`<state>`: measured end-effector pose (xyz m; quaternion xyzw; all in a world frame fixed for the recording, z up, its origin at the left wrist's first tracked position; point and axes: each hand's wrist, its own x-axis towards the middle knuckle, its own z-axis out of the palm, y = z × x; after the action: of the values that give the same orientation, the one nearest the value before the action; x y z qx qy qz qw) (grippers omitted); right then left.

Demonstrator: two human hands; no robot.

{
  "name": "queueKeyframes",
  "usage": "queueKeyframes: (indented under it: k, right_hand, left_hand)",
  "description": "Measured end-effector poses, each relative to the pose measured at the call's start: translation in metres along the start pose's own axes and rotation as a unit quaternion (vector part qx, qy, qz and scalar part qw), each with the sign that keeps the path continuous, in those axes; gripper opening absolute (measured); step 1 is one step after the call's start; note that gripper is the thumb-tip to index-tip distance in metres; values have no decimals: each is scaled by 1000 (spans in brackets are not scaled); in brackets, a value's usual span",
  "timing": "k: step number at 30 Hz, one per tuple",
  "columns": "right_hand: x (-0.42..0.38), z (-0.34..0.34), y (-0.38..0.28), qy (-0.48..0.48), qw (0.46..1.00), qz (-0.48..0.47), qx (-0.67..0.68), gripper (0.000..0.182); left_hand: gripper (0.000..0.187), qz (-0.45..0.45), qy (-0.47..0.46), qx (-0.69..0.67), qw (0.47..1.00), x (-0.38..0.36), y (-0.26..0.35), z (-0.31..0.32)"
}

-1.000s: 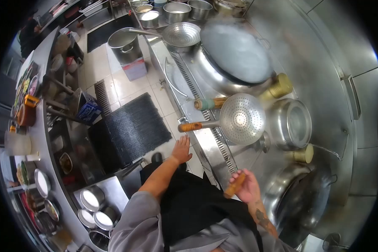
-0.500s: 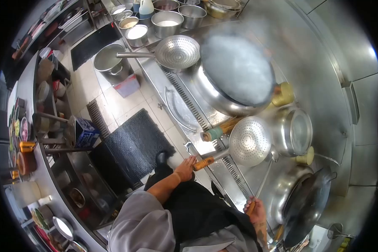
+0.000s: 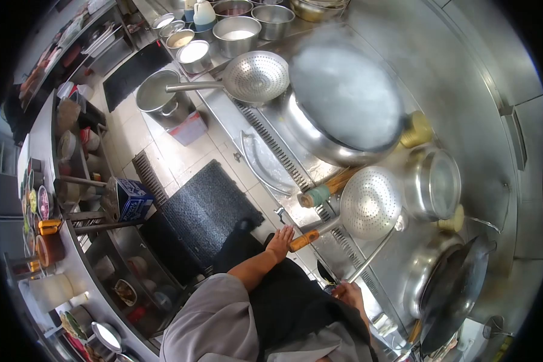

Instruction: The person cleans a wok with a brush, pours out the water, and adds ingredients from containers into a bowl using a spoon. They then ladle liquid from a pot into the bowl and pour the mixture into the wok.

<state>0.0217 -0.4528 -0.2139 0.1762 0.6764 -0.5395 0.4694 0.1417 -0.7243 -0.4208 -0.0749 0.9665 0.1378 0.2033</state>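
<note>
My left hand [image 3: 280, 242] lies with fingers stretched out at the counter's front edge, beside the wooden handle of a perforated strainer [image 3: 371, 203]. Its fingertips are close to the handle's end; whether they touch it is unclear. My right hand [image 3: 349, 293] is closed round the handle end of a long, thin ladle [image 3: 373, 258], whose bowl sits by the strainer's rim. Behind the strainer stands a steel pot [image 3: 431, 184]. A bundled bamboo brush [image 3: 326, 188] lies just beyond the strainer.
A large wok [image 3: 347, 96] steams at the back, with a second perforated strainer [image 3: 255, 77] beside it. A dark wok [image 3: 455, 295] leans at the right. A tall pot [image 3: 163, 96] and a black mat [image 3: 205, 205] are on the floor. Shelves line the left side.
The view has shifted slightly. My right hand has moved down and left, toward my body, with the ladle handle. My left hand remains beside the strainer's handle.
</note>
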Motion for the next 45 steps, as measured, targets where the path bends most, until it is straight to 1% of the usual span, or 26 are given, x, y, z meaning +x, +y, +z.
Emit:
queueKeyframes:
  k: [3,5,7,8,9,11,13,14,15,17,18,20,21,22,24,25,27,29,30,33,35,36,39,42,43,45]
  right_hand:
    - [19,-14,21,68,988,-29,-135,22]
    - [43,-38,39,88,956,-98,-263,23]
    - [37,-32,31,121,923,-82,-356,26]
    - [62,-59,63,178,880,-149,-416,29]
    - [67,-66,70,170,860,-218,-429,37]
    - [2,35,-10,184,929,-9,-321,43]
    - [-6,70,-12,90,989,50,-104,74]
    - [-6,93,-15,8,997,70,-12,55]
    - [-2,107,-8,5,997,70,36,36]
    - [28,101,22,33,995,-65,-69,20]
    - [15,131,2,93,987,2,128,14]
    - [21,134,10,124,988,30,89,15]
    - [24,140,10,135,988,53,55,16]
    - [18,156,1,129,986,54,96,18]
    - [11,186,-7,132,978,38,155,24]
    - [32,178,13,122,980,20,156,27]
    - [25,204,11,156,985,-43,57,24]
    - [33,203,17,175,983,-47,29,21]
    - [28,198,22,155,982,-107,13,21]
    - [26,173,26,169,983,-47,-46,21]
    - [30,155,31,171,983,-18,-71,24]
    - [26,150,31,174,981,-31,-77,28]
    - [21,147,24,257,954,-23,-154,31]
    - [25,133,38,309,927,-62,-205,28]
    - [21,131,46,312,926,-68,-199,36]
    - [10,139,51,322,925,-80,-185,53]
  left_hand:
    - [65,11,-3,-22,1000,8,-7,-8]
    - [67,33,-7,-65,997,-4,-25,-22]
    - [71,35,-4,-12,999,-7,-37,-1]
    - [66,41,-16,-71,997,-17,-45,3]
    - [62,43,-25,-128,991,-18,-61,2]
    - [48,19,-166,-319,933,-51,-103,-85]
    - [41,-30,-125,-347,929,-53,-149,-44]
    - [44,-34,-78,-339,937,-60,-177,-37]
    - [46,-36,-29,-331,943,-68,-206,-34]
    - [47,-54,-51,-326,943,-85,-263,-38]
    - [47,-2,-84,-289,954,-89,-288,-26]
    - [48,100,-142,-200,964,-79,-336,2]
    - [47,67,-180,-291,937,-91,-337,-50]
    - [46,33,-212,-379,900,-106,-323,-116]
    - [42,38,-232,-428,873,-104,-318,-152]
    - [41,44,-241,-442,863,-100,-314,-180]
    - [41,55,-264,-470,840,-99,-303,-242]
    - [43,49,-227,-547,804,-94,-307,-281]
    - [44,46,-203,-587,782,-89,-308,-298]
    - [46,-8,-76,-658,749,-83,-338,-348]
    - [43,-29,1,-654,756,-75,-369,-376]
    - [43,-44,39,-643,763,-68,-384,-392]
    - [41,-61,139,-594,790,-45,-418,-459]
    - [29,-91,241,-515,818,13,-471,-510]
    - [28,-93,285,-481,824,35,-490,-526]
    - [32,-96,332,-339,875,85,-534,-556]
